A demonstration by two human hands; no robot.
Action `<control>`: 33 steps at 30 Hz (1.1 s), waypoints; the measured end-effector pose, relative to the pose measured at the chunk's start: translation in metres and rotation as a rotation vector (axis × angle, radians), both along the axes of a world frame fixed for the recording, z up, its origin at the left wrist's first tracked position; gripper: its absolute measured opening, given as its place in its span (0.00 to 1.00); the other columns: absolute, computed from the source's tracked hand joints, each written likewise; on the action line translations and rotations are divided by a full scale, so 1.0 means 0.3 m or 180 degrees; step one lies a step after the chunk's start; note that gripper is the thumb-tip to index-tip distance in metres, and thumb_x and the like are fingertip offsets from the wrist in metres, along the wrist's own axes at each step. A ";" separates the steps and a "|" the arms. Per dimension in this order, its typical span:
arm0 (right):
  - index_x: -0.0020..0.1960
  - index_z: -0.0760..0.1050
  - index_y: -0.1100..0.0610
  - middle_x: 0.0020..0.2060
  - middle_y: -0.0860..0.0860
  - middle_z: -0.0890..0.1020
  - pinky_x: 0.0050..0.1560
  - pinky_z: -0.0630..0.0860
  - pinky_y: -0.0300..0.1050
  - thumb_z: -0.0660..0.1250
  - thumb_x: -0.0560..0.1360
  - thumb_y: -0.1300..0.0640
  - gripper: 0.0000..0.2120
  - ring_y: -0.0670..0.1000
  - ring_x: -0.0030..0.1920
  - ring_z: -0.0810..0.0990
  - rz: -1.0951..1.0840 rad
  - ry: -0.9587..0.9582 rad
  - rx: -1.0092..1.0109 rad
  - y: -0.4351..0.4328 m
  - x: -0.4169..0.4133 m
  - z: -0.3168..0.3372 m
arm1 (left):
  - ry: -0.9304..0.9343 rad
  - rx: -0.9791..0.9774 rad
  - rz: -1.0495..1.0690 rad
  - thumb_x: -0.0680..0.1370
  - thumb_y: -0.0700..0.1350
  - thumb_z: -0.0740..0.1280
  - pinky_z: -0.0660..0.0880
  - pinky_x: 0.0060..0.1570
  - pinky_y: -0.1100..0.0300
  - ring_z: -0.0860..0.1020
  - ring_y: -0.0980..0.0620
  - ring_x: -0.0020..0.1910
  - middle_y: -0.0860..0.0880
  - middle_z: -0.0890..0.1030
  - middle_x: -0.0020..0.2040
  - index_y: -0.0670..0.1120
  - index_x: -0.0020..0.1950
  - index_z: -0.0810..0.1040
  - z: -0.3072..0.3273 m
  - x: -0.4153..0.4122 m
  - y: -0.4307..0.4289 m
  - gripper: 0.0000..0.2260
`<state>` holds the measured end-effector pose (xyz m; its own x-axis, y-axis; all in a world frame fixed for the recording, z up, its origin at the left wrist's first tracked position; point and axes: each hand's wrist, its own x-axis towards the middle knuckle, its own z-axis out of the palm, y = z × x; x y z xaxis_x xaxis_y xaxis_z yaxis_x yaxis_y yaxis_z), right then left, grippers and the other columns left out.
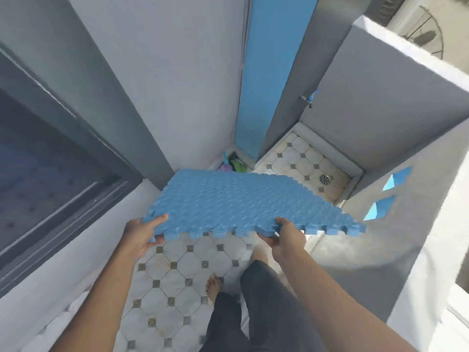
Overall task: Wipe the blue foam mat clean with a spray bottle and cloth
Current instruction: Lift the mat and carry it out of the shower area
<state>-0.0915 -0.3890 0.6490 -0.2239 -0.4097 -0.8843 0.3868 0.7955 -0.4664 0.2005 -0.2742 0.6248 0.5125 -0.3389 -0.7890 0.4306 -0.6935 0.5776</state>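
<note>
Head cam, the only view: a person stands barefoot on a floor of pale octagonal tiles w/ small dark squares [177,270], holding a square blue foam mat w/ a bumpy top and jigsaw-tooth edges [228,199] out in front, up off the floor, roughly flat and tipped a bit. Left hand [142,235] is closed on the near-left corner, thumb on top, fingers curled under. Right hand [284,237] grips the near edge further right the same way. Both hands full, so nothing spare for a bottle or rag.

Beyond the mat's far edge, in the corner by the blue wall strip [266,72], sits a small heap of green and lilac items [234,165]. Could be cloths or a bottle; can't tell, partly hidden by the mat. No spray bottle or cloth clearly in sight. To the right there's a lower tiled wash bay w/ a round metal floor drain [324,178] and a small tap w/ a blue handle [310,97] on the grey wall above it. Dark window [50,161] on the left.

Looks like early days: mat is being carried or positioned, wiping not begun. To do this bit well I'd say keep both grips firm near the corners so the floppy foam doesn't sag or fold, lay it down flat, bumpy side up, prob. near the drain so runoff goes somewhere. Then free the hands for spray and cloth.
</note>
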 end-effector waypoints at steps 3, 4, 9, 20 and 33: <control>0.47 0.69 0.62 0.43 0.60 0.78 0.22 0.80 0.58 0.68 0.76 0.67 0.07 0.63 0.32 0.83 0.0194 0.0295 -0.0011 0.033 0.034 0.000 | 0.0255 -0.0024 0.0526 0.75 0.42 0.76 0.77 0.23 0.63 0.81 0.49 0.35 0.47 0.82 0.42 0.42 0.54 0.81 -0.060 -0.059 0.141 0.10; 0.49 0.70 0.63 0.43 0.60 0.78 0.20 0.79 0.56 0.68 0.76 0.67 0.07 0.63 0.32 0.82 0.0254 0.0349 -0.0016 0.058 0.024 -0.003 | 0.0310 -0.0071 0.0655 0.75 0.42 0.76 0.77 0.23 0.63 0.80 0.48 0.35 0.47 0.82 0.42 0.42 0.54 0.81 -0.076 -0.082 0.173 0.11; 0.62 0.71 0.66 0.49 0.61 0.79 0.28 0.81 0.63 0.69 0.74 0.68 0.18 0.68 0.42 0.83 0.0777 0.0670 -0.0182 0.039 -0.013 0.023 | 0.0666 -0.0214 0.1105 0.73 0.40 0.77 0.78 0.25 0.60 0.84 0.46 0.41 0.43 0.85 0.48 0.39 0.54 0.82 -0.135 -0.170 0.281 0.11; 0.48 0.73 0.62 0.43 0.59 0.81 0.22 0.81 0.54 0.68 0.75 0.68 0.05 0.63 0.36 0.82 0.2978 0.0740 0.0280 0.053 0.388 -0.264 | 0.0528 0.0389 0.3148 0.74 0.37 0.76 0.79 0.25 0.58 0.79 0.46 0.36 0.41 0.80 0.43 0.41 0.44 0.78 -0.360 -0.364 0.674 0.07; 0.53 0.75 0.62 0.48 0.58 0.77 0.47 0.82 0.65 0.65 0.79 0.68 0.05 0.65 0.46 0.81 0.5172 0.0751 0.0503 0.426 0.668 -0.502 | 0.0509 0.0541 0.5463 0.73 0.43 0.78 0.81 0.31 0.59 0.82 0.47 0.32 0.43 0.83 0.40 0.36 0.52 0.81 -0.510 -0.875 0.960 0.14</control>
<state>0.1089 -0.2610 0.4984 0.1956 -0.2500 -0.9483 -0.9099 0.3144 -0.2705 -0.0620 0.0139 0.4717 0.0903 0.5503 -0.8301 0.7246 0.5355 0.4339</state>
